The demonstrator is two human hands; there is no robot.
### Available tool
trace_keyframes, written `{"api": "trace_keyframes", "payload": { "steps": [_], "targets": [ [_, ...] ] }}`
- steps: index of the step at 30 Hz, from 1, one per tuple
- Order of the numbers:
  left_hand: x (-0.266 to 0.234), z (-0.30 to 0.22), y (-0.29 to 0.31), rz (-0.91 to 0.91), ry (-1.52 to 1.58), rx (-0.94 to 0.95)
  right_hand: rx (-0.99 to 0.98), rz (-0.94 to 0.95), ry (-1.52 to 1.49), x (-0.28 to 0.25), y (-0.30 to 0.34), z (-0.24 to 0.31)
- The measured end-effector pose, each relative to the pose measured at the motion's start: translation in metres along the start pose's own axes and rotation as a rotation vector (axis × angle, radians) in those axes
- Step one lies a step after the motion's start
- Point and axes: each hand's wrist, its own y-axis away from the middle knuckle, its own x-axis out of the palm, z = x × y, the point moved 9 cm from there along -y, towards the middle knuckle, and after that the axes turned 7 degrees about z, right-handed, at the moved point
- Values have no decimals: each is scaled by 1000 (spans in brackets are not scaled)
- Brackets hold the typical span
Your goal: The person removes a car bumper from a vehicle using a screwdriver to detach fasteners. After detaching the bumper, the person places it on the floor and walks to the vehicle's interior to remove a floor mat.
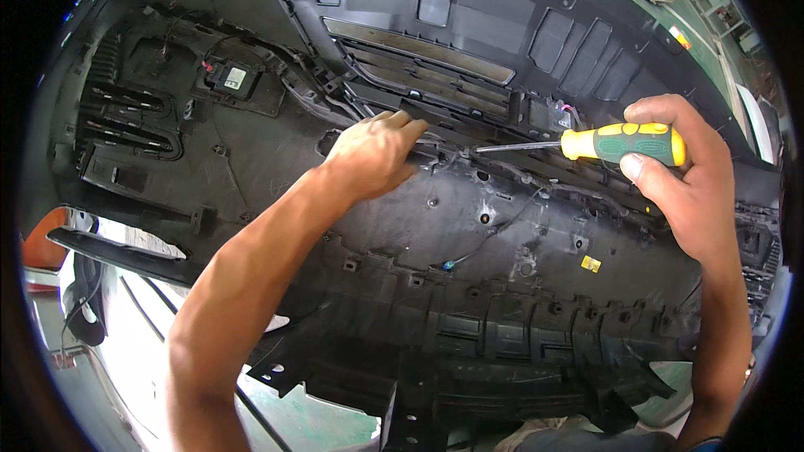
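Observation:
A screwdriver [624, 144] with a yellow and green handle is gripped in my right hand [699, 176]. Its metal shaft points left, and the tip lies close to the seam of a large black plastic car bumper [402, 226], seen from its inner side. Whether the tip touches the bumper I cannot tell. My left hand [373, 155] is bent down over the same seam, a little left of the tip. Its fingers are curled, and their ends are hidden behind the hand, so anything they pinch does not show.
A small black module [234, 77] with a white label sits on the bumper's left part. Slatted grille openings [419, 50] lie beyond my left hand. A yellow sticker [590, 264] and a thin cable [502, 230] are on the panel. Green floor [322, 423] shows below.

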Motion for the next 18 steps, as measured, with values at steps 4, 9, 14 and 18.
{"api": "trace_keyframes", "payload": {
  "steps": [4,9,14,18],
  "targets": [
    [46,4,-67,84,-184,6,36,31,52,-6,9,-19],
    [62,18,-93,174,-192,-66,71,-36,55,-15,17,-35],
    [59,36,-94,179,-188,-84,174,-50,137,-13,22,-49],
    [67,36,-102,231,-188,-16,339,-115,135,-8,34,-67]
  ]
}}
